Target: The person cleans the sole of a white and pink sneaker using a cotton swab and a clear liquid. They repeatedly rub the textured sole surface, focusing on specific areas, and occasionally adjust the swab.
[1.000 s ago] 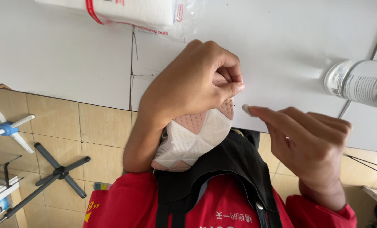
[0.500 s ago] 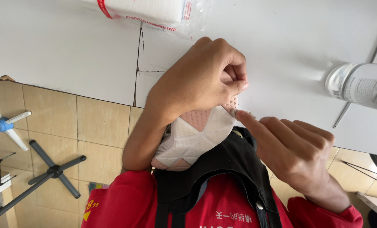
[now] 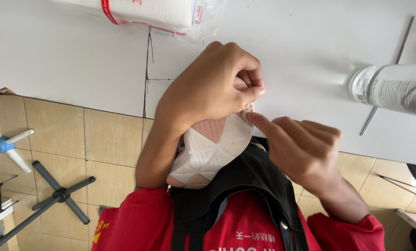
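A white and pink mesh shoe (image 3: 208, 153) rests against my black apron, toe end up toward the table edge. My left hand (image 3: 212, 86) is curled over its upper end, thumb and fingers pinched together on a small part of the shoe near its tip. My right hand (image 3: 301, 148) is beside it, index finger stretched out and touching the same spot on the shoe. What the left fingers pinch is too small to make out.
A white table (image 3: 77, 56) spreads ahead with a plastic pack of white pads (image 3: 157, 11) at its far edge and a spray can (image 3: 394, 88) lying at the right. Tiled floor, a black stand base (image 3: 54, 195) and a white-blue one (image 3: 3, 144) lie left.
My right hand has moved left from the table toward the shoe, and its index finger now touches the shoe's tip. My left hand keeps its pinch.
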